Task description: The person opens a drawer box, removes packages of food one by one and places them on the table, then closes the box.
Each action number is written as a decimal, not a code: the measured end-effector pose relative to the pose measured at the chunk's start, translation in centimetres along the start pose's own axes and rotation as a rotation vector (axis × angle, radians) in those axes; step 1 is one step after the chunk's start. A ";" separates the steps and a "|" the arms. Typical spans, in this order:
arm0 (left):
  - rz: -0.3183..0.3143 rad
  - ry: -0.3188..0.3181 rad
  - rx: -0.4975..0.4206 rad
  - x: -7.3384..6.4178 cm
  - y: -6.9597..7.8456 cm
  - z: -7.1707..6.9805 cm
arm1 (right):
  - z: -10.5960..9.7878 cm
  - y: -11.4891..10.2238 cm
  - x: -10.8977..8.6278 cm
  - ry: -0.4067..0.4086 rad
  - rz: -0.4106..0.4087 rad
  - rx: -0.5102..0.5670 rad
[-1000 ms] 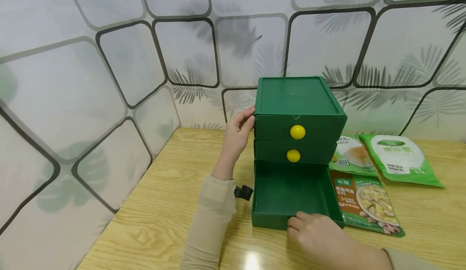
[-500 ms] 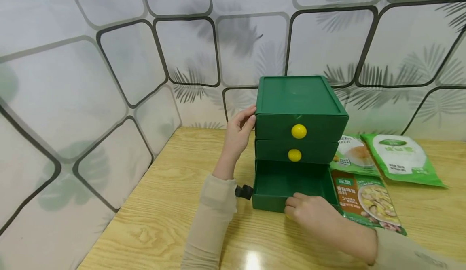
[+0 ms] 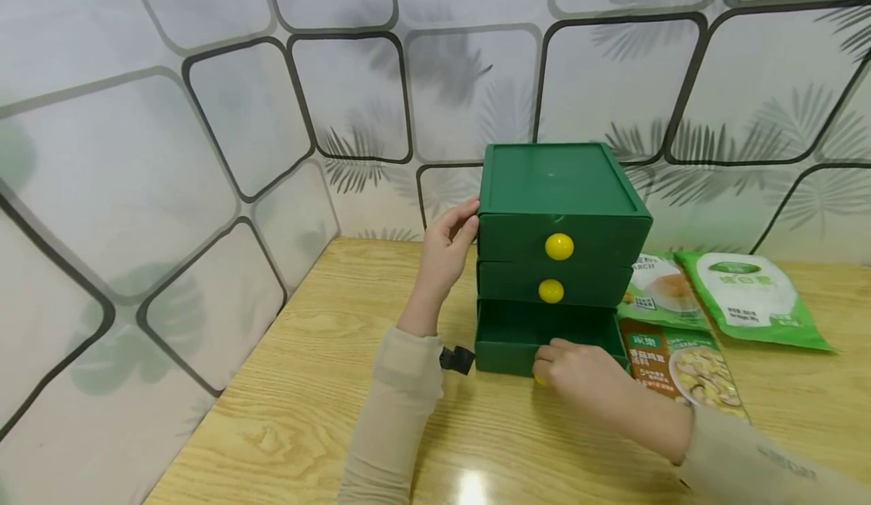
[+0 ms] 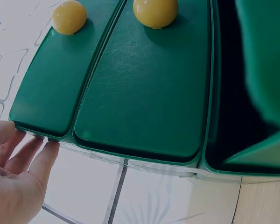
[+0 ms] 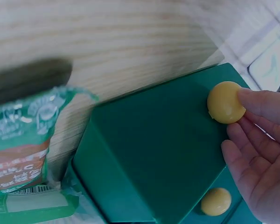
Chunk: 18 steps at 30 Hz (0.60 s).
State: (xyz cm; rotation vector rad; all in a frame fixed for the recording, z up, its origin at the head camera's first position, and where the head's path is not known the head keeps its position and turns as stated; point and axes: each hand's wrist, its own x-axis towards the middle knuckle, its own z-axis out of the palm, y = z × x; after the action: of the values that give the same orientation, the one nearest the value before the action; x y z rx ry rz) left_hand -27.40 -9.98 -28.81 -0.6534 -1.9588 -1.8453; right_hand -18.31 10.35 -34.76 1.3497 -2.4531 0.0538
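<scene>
A green cabinet of three stacked drawers (image 3: 565, 180) stands on the table, with round yellow knobs. Its top and middle drawers are closed, while the bottom drawer (image 3: 506, 357) is partly out and looks bare inside where visible. My right hand (image 3: 585, 380) pinches the bottom drawer's knob (image 5: 226, 102); in the right wrist view the thumb is on one side and fingers behind it. My left hand (image 3: 442, 255) rests its fingertips against the cabinet's left side near the top. In the left wrist view, these fingertips (image 4: 49, 149) touch the cabinet's edge.
To the cabinet's right lie a brown and green food packet (image 3: 680, 365), a white and green starch packet (image 3: 660, 289) and a green and white bag (image 3: 755, 297). A patterned wall covering (image 3: 469, 74) rises behind the wooden table (image 3: 292, 384).
The bottom drawer has slid inward, away from me, with my right hand moving along on its knob. My left hand stays against the cabinet's side.
</scene>
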 end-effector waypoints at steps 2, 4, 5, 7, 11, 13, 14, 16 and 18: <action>0.000 -0.001 0.001 0.0 0.0 0.0 | 0.1 0.3 0.2 0.014 0.009 -0.004; 0.003 -0.003 0.001 0.0 0.0 0.0 | 0.2 0.6 0.4 0.016 0.021 -0.006; 0.006 -0.003 0.003 0.0 -0.1 0.0 | 0.3 0.8 0.5 0.016 0.028 -0.006; 0.011 -0.003 0.003 0.0 -0.1 0.0 | 0.4 1.0 0.7 0.012 0.042 -0.003; 0.014 0.001 0.004 0.0 0.0 0.1 | 0.7 1.5 1.0 0.007 0.069 -0.002; 0.013 0.002 0.004 0.0 0.0 0.1 | 0.8 1.8 1.1 0.012 0.078 -0.002; 0.013 0.002 0.006 0.0 0.0 0.1 | 0.9 1.9 1.2 0.011 0.085 0.000; 0.014 0.002 0.006 0.0 -0.1 0.1 | 1.0 2.1 1.3 0.013 0.097 -0.004; 0.017 0.002 0.006 0.0 -0.1 0.1 | 1.3 2.4 1.5 0.012 0.111 -0.016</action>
State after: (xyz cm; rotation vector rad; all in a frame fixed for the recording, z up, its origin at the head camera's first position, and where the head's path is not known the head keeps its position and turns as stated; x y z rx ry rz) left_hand -27.48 -9.88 -28.90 -0.6635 -1.9507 -1.8288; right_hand -21.36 10.18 -35.18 1.2029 -2.5109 0.0692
